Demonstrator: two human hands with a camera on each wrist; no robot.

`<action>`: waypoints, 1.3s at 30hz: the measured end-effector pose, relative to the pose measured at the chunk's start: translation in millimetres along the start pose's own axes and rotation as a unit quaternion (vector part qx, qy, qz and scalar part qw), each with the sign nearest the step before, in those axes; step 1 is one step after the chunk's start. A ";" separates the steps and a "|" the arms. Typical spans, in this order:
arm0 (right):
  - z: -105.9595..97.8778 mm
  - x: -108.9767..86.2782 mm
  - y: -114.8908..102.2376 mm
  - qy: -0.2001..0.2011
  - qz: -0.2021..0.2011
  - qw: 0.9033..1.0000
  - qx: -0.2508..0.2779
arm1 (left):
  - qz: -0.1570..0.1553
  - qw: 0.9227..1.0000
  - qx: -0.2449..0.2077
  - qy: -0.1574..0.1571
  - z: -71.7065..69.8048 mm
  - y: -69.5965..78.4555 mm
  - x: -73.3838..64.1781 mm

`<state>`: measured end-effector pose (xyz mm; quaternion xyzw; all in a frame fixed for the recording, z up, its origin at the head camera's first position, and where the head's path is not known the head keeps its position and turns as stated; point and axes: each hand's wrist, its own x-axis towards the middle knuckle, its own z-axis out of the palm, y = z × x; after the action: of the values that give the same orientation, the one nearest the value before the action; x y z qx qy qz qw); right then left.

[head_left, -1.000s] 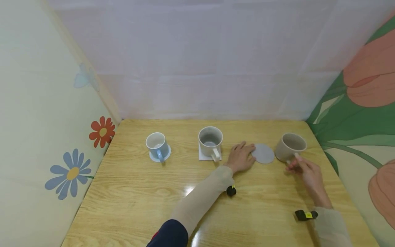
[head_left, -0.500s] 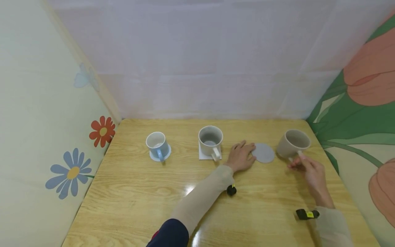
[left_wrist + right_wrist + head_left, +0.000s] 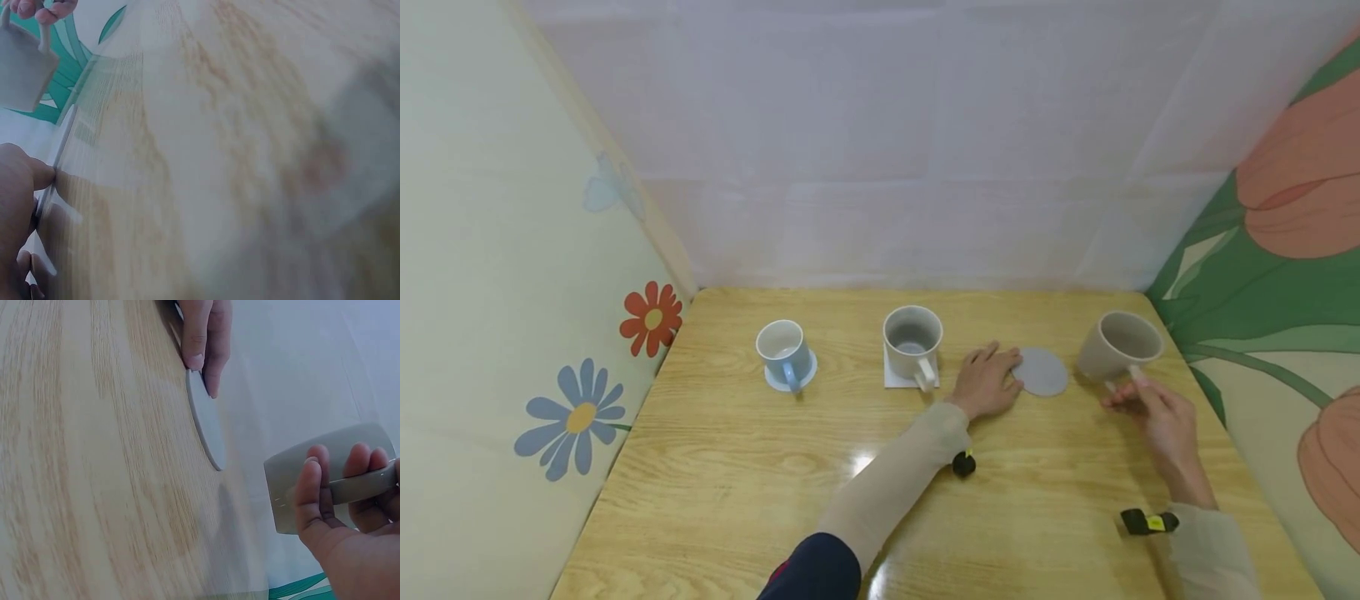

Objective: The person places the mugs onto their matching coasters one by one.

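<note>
A round grey coaster (image 3: 1041, 372) lies on the table, its left rim between the thumb and a finger of my left hand (image 3: 987, 383). The left wrist view shows that thumb against the edge of the coaster (image 3: 62, 140). To the right, my right hand (image 3: 1161, 421) grips a beige-grey mug (image 3: 1108, 354) by its handle. In the right wrist view the mug (image 3: 337, 447) is off the table, with my fingers (image 3: 310, 487) around the handle. Inside, the mug looks empty from the head view.
A light blue mug (image 3: 782, 354) stands on a round pale blue coaster (image 3: 805, 377) at the left. Mid-table, a white mug (image 3: 906, 362) sits on a square white coaster (image 3: 897, 382). A white cloth (image 3: 895, 167) hangs behind the wooden table (image 3: 722, 467).
My right hand has lifted the beige-grey mug and carried it a little to the right, away from the grey coaster. The left hand and the coaster have stayed in place.
</note>
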<state>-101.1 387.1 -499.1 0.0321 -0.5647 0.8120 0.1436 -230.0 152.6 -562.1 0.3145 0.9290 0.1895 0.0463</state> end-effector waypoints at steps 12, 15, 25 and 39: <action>5.7 -1.2 -2.3 -0.007 -0.013 1.000 0.021 | 0.000 1.000 0.008 0.008 0.8 -0.4 -2.2; 7.1 -1.6 -3.1 -0.013 -0.017 0.999 0.027 | -0.002 1.000 0.002 0.008 3.0 -1.2 -1.6; 12.5 -2.0 -4.5 -0.009 -0.034 0.999 0.023 | -0.005 1.000 -0.011 0.010 13.3 -4.7 1.9; 22.1 -1.3 -8.3 -0.020 -0.045 0.999 0.005 | -0.003 1.000 -0.003 0.017 16.1 -6.7 3.7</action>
<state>-100.1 369.1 -483.9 0.0740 -0.5614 0.8068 0.1684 -233.5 155.2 -579.4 0.3084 0.9300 0.1975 0.0319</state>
